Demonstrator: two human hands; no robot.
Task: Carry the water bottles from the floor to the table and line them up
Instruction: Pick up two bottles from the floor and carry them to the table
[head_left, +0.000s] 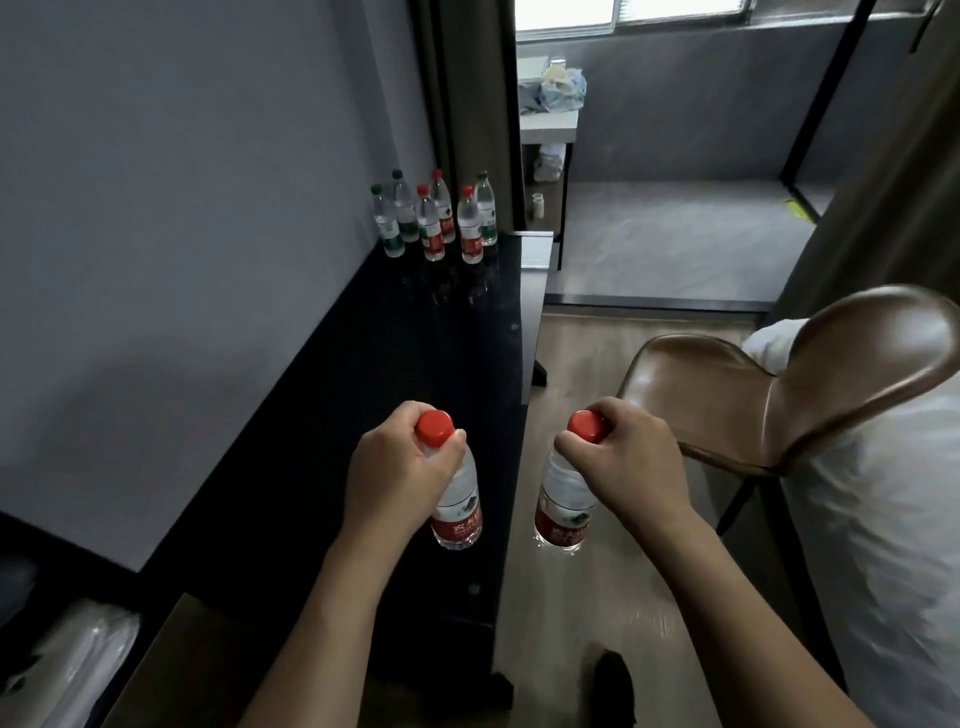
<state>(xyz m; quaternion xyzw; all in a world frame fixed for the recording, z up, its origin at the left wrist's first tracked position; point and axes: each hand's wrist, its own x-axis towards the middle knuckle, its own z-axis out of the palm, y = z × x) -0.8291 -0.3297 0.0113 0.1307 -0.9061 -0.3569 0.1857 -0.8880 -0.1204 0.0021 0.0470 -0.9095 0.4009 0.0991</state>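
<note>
My left hand (395, 467) grips a red-capped water bottle (457, 512) by its neck, held upright over the near part of the black table (363, 374). A second red-capped bottle (563, 506) hangs from my right hand (628, 457), which grips its neck; this one is just past the table's right edge, above the wooden floor. At the table's far end, against the wall, stand several bottles (434, 218) in a cluster, some with green caps and labels, some with red.
A brown leather chair (779, 384) stands to the right of the table, with white bedding (893, 519) beyond it. A raised grey platform (675, 239) and a white side table (548, 122) with bags lie ahead. A cardboard box (156, 670) sits at the lower left.
</note>
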